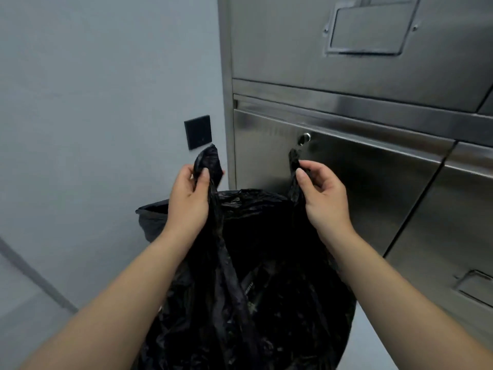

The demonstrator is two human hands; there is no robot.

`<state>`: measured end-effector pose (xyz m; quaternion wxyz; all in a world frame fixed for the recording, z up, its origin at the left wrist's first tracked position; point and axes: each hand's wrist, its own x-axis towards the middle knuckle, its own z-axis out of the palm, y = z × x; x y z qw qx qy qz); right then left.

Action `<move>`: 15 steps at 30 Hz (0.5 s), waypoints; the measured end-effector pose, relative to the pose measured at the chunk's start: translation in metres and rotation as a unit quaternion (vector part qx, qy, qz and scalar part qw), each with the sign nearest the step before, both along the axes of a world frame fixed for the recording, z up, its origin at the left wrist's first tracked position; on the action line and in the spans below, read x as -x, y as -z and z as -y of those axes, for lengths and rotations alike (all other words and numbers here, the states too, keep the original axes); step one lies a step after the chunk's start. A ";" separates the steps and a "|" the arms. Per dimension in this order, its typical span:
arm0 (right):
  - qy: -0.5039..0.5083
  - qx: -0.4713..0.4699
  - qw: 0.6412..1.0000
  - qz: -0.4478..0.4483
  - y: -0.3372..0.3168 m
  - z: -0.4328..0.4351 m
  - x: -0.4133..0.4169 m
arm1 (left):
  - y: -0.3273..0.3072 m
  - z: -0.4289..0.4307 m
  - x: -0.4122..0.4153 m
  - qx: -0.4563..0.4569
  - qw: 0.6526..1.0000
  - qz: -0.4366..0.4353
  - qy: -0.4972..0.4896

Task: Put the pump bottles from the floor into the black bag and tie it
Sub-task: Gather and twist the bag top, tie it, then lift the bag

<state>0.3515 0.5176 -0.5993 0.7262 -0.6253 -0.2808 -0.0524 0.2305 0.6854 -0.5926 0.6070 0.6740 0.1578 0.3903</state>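
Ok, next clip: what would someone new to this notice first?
Dead centre, a large crinkled black plastic bag is pulled up by two bare hands, the left hand and the right hand each pinching a gathered strip of its rim, not yet knotted. Behind it on the right stands a brushed stainless steel cabinet with a small round lock; a black square wall plate sits on the grey wall at left.

black bag [266,303]: bottom cut off by lower edge | contents: hidden | printed text: illegible
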 end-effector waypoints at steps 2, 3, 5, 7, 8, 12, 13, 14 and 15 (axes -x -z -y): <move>-0.005 -0.004 0.999 0.039 -0.030 -0.006 0.004 | -0.024 0.011 -0.003 0.010 0.999 0.017 0.039; -0.006 -0.012 0.998 0.058 -0.044 -0.008 0.006 | -0.036 0.016 -0.004 0.006 0.999 0.032 0.040; 0.002 -0.059 0.995 0.080 -0.069 -0.008 0.007 | -0.061 0.019 -0.008 0.028 0.995 0.088 0.028; 0.023 -0.110 0.989 0.094 -0.083 -0.004 0.005 | -0.080 0.014 -0.011 0.068 0.986 0.148 0.035; 0.031 -0.122 0.987 0.102 -0.083 -0.002 0.004 | -0.083 0.011 -0.012 0.073 0.982 0.166 0.046; 0.022 -0.022 0.996 0.089 -0.021 -0.002 0.010 | -0.035 0.021 -0.014 0.040 0.993 0.082 0.072; 0.001 0.025 0.997 0.077 0.005 0.000 0.013 | -0.010 0.024 -0.013 0.033 0.997 0.029 0.062; -0.022 0.075 0.994 0.072 0.030 0.003 0.017 | 0.015 0.025 -0.011 0.028 0.998 -0.021 0.056; -0.042 0.125 0.988 0.076 0.052 0.008 0.019 | 0.038 0.025 -0.007 0.024 0.996 -0.059 0.056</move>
